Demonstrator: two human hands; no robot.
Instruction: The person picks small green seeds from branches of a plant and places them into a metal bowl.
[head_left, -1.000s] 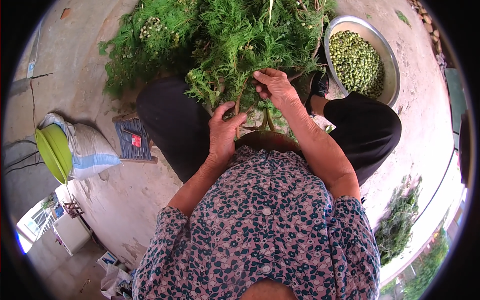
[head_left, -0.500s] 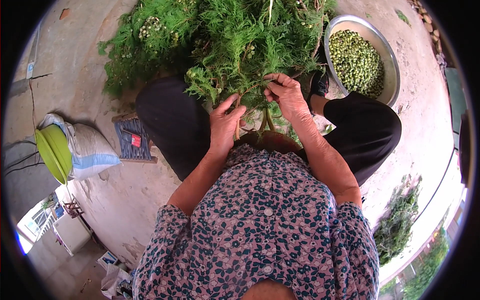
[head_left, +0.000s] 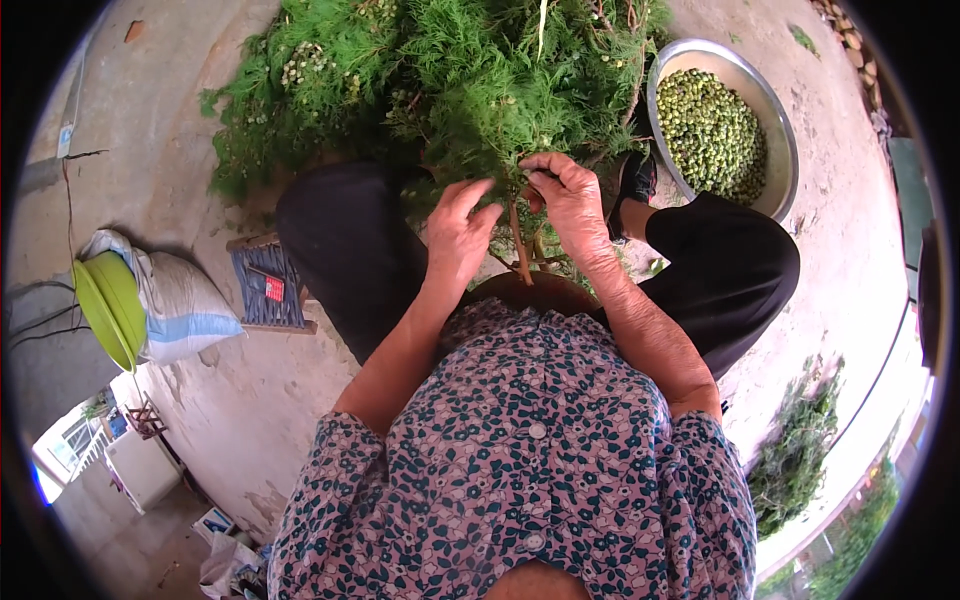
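Observation:
A leafy green conifer branch (head_left: 522, 235) stands between my knees with its bare brown stem toward me. My right hand (head_left: 572, 208) pinches it near the top of that stem, with thumb and forefinger closed on it. Just left of the stem is my left hand (head_left: 460, 228), its thumb and forefinger apart and nothing seen between them. Beyond both hands lies a big heap of green conifer branches (head_left: 480, 85), with clusters of small pale green cones (head_left: 305, 66) at its left. Below my hands, a dark reddish rounded thing (head_left: 540, 290) shows in part at my lap.
A wide metal basin (head_left: 790, 150) holding many small green cones (head_left: 712, 130) stands at the far right. Left of my knee is a low woven stool (head_left: 268, 285) with a small red packet. A white sack (head_left: 185, 305) and lime-green basin (head_left: 105, 310) are farther left. Loose greenery (head_left: 800, 450) lies at right.
My left hand has come off the twig, its fingers now apart. The branch's stem has swung rightward to a more upright position between my hands. My right hand has shifted slightly left.

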